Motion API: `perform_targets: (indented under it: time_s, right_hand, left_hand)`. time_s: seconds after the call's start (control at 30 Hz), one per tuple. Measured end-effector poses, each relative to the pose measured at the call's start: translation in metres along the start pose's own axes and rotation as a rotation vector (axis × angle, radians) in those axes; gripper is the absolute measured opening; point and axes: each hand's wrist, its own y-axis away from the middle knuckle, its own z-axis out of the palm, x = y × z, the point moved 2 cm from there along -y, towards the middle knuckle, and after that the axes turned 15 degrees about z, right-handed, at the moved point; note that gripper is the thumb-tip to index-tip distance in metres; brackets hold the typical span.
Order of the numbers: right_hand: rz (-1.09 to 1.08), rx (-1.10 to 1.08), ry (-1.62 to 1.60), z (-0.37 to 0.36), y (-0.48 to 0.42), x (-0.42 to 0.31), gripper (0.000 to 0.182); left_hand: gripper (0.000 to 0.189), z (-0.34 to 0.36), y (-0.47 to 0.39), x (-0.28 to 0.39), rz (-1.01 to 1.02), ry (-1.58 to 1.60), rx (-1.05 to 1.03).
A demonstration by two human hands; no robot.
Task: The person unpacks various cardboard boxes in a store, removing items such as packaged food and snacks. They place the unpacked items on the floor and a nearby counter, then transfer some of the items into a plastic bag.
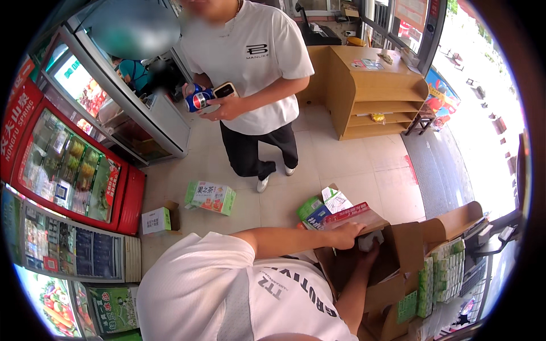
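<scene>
An open brown cardboard box (386, 255) is right in front of my body, tilted in the view. My left hand (347, 234) grips the edge of its raised flap (362, 215), which has a red printed strip. Inside the box, my right hand (372, 251) is on a small whitish item (370, 241); its fingers are partly in shadow. Beyond the flap, a green and blue printed carton (313, 213) lies on the floor with a white printed panel (337, 200) beside it.
A person (256, 76) in a white shirt stands ahead, holding blue cans (198, 99) and a phone. Cartons (210, 198) lie on the tiles. Red drinks coolers (72, 166) line the left; a wooden counter (375, 89) stands ahead right. Stacked green packs (443, 273) are at the right.
</scene>
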Motion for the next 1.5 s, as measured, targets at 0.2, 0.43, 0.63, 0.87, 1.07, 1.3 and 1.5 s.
perform_targets:
  time_s: [0.2, 0.43, 0.63, 0.87, 1.07, 1.3, 1.5]
  right_hand:
    - [0.044, -0.165, 0.011, -0.035, 0.002, 0.008, 0.068]
    - [-0.309, 0.025, -0.262, -0.042, 0.005, 0.011, 0.039]
    - [-0.237, 0.221, -0.094, -0.035, 0.050, 0.014, 0.039]
    - [-0.208, 0.335, -0.180, -0.049, 0.003, 0.041, 0.041]
    - [-0.464, 0.474, -0.074, -0.057, -0.015, 0.034, 0.042]
    - [-0.405, 0.372, -0.236, -0.054, -0.006, 0.024, 0.039]
    - [-0.836, 1.062, 0.482, -0.043, 0.025, 0.018, 0.035]
  left_hand:
    - [0.075, 0.016, -0.008, -0.003, 0.009, -0.066, -0.009]
    - [0.065, -0.001, -0.030, -0.013, 0.053, -0.071, 0.074]
    - [0.056, 0.018, -0.026, -0.008, -0.118, 0.389, -0.053]
    - [0.055, 0.041, -0.014, -0.005, -0.204, 0.447, -0.079]
    - [0.054, 0.052, -0.027, -0.001, -0.170, 0.473, -0.187]
    - [0.052, 0.059, -0.023, 0.005, -0.160, 0.457, -0.197]
    - [0.054, 0.056, -0.020, -0.003, -0.181, 0.406, -0.176]
